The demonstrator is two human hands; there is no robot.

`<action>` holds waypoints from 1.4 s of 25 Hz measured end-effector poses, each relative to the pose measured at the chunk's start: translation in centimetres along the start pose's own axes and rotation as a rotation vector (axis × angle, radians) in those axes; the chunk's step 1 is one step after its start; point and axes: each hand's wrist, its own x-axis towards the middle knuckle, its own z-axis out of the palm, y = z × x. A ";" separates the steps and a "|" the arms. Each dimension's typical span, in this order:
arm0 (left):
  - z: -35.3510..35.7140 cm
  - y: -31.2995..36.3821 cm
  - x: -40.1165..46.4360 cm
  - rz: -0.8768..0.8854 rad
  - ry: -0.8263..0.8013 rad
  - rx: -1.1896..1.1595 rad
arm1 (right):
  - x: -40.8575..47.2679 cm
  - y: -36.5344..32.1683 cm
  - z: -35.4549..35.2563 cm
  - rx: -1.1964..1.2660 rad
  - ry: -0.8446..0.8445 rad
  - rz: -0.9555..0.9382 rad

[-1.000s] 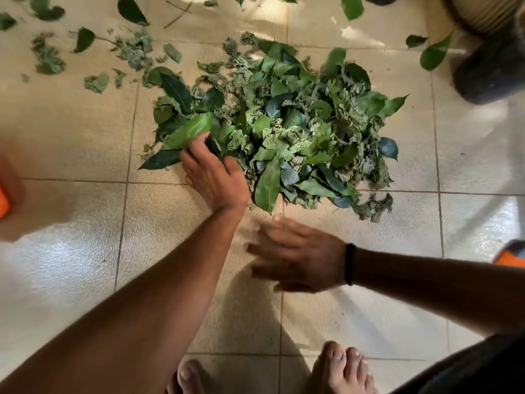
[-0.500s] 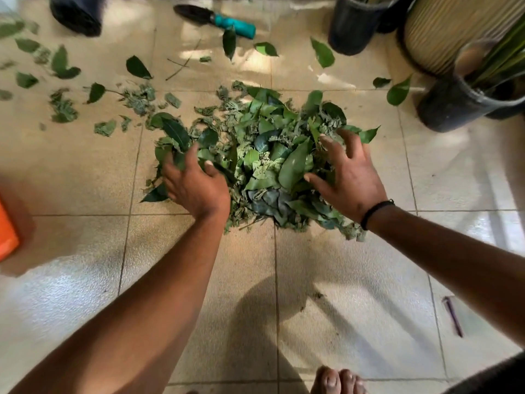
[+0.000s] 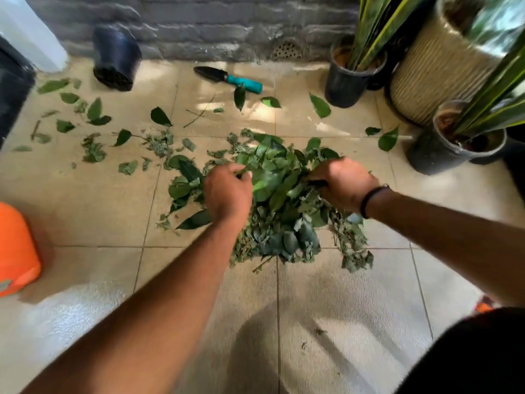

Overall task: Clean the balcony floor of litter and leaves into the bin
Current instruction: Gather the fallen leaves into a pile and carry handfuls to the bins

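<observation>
Hands clamp opposite flanks of heaped green leaf pile [image 3: 284, 200] mid-floor: my left hand [image 3: 227, 191] and right hand [image 3: 345, 183] grip fistfuls, squeezing inward so loose leaves lift together.

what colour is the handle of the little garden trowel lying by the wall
Teal; the trowel's blade is black. It shows clearly in the head view.

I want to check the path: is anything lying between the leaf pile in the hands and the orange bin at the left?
Nothing visible blocks it. Both hands, left hand and right hand, grip the leaf pile; only bare floor tiles lie toward the orange bin.
</observation>
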 end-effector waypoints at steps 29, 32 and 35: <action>-12.7 10.6 1.3 -0.093 -0.341 -0.621 | 0.7 -13.4 -15.3 1.106 0.390 0.410; -12.7 11.4 0.3 -0.192 -0.523 -0.814 | 0.8 -14.4 -14.3 1.512 0.260 0.350; -12.9 12.0 0.2 -0.231 -0.638 -0.939 | 0.6 -15.2 -13.2 1.569 0.198 0.304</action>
